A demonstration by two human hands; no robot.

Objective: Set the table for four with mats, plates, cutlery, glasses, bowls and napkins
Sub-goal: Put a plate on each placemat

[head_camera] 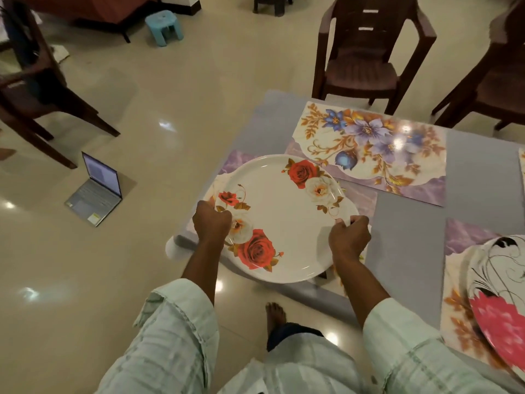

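Both hands are on the rose plate (284,220) around the middle of the frame: the left hand (211,220) has its fingers curled over the rim on the left side, and the right hand (349,237) pinches the rim on the right. The plate sits over a floral mat (366,200) at the near corner of the grey table (409,243), and I honestly can't tell if it's resting flat or just above it. Another mat with blue and purple flowers (369,146) lies just past it toward the upper right, the two overlapping a bit. At the right edge there's a third mat (457,308) with a pink-flowered plate (500,308) on it. Brown chairs (366,52) stand along the top, and an open laptop (96,191) sits on the floor at the left.
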